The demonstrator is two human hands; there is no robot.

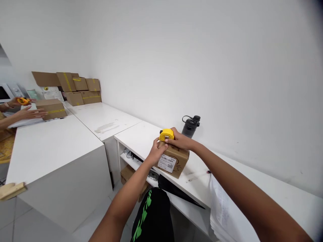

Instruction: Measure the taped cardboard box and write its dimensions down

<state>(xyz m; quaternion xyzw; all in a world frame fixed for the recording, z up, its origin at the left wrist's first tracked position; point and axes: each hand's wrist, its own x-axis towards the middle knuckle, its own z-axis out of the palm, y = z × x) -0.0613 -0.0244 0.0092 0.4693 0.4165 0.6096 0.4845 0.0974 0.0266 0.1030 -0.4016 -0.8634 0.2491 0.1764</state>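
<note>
A small cardboard box (pixel 174 161) with a white label stands at the front edge of the white desk (pixel 141 137). My left hand (pixel 156 152) grips the box's left side, fingers closed on it. My right hand (pixel 179 138) is wrapped round a yellow tape dispenser (pixel 166 134) that rests on the box's top left corner.
A dark water bottle (pixel 191 126) stands behind the box near the wall. Papers (pixel 222 208) hang over the desk edge at right. At far left another person's hands (pixel 30 112) hold a cardboard box (pixel 51 108) and an orange dispenser. Several folded boxes (pixel 80 89) are stacked in the corner.
</note>
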